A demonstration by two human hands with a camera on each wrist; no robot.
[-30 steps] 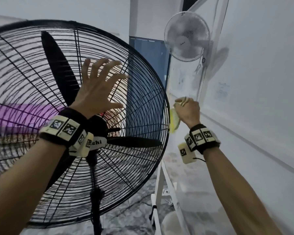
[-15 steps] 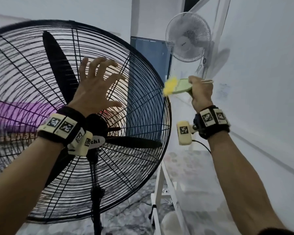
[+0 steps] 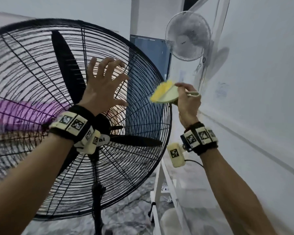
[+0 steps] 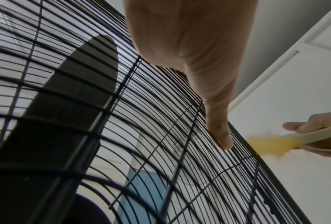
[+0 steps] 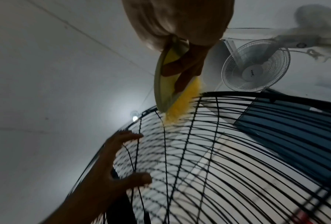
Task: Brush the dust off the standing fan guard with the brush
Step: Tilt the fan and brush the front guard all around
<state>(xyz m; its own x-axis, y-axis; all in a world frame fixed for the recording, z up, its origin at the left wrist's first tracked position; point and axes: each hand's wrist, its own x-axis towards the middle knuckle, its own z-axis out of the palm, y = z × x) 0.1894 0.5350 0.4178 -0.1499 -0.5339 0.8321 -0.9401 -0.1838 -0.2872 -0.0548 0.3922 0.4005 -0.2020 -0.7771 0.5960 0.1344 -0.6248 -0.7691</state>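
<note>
The big black standing fan fills the left of the head view; its wire guard (image 3: 139,126) curves round three black blades. My left hand (image 3: 102,85) lies flat on the guard with fingers spread, thumb tip on the wires (image 4: 225,142). My right hand (image 3: 187,102) grips a pale green brush (image 3: 166,95) with yellow bristles (image 3: 161,89) at the guard's right rim. In the right wrist view the bristles (image 5: 182,106) touch the rim wires (image 5: 208,97), and the left hand (image 5: 122,153) shows lower on the guard.
A white wall (image 3: 261,82) stands close on the right. A small white fan (image 3: 187,35) is mounted high beside it. A white frame (image 3: 159,184) stands behind the fan's right edge. The fan's black pole (image 3: 98,200) drops to a mottled grey floor.
My right hand swung the brush up from below the rim's middle, then came back down a little, bristles now on the guard's right edge. My left hand stayed pressed on the guard.
</note>
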